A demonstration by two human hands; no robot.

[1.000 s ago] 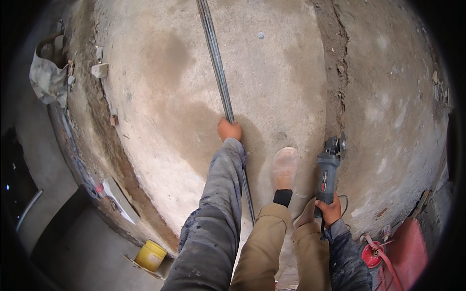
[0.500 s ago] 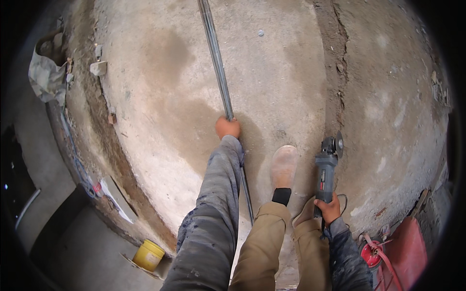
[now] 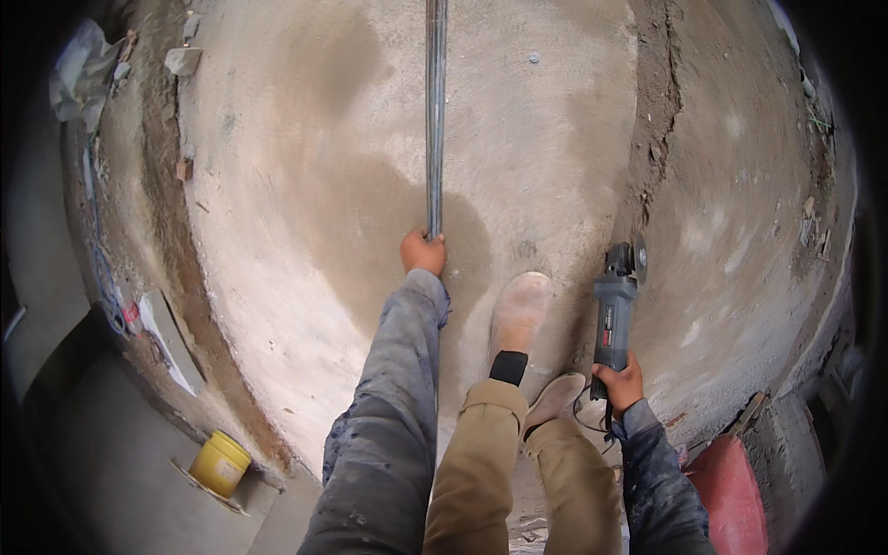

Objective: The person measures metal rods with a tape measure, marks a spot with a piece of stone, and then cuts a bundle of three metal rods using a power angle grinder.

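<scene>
Stained concrete [image 3: 527, 148] is stretching beneath you. Your left hand [image 3: 424, 252] is gripping metal rods [image 3: 435, 120], your right hand [image 3: 622, 380] clasping a grinder [image 3: 613, 319]

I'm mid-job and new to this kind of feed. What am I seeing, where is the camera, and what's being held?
There is no machine arm here: these are a person's own bare hands. The camera sits on their head and looks down; its wide fisheye lens bends straight edges near the rim.

The left hand grips a bundle of long, thin metal bars, which runs out of the picture at the top. The right hand holds an angle grinder by its rear end, with the disc at the far end.

Below is a rough concrete floor. The person's shoes stand on it, and a yellow bucket sits at lower left.
</scene>
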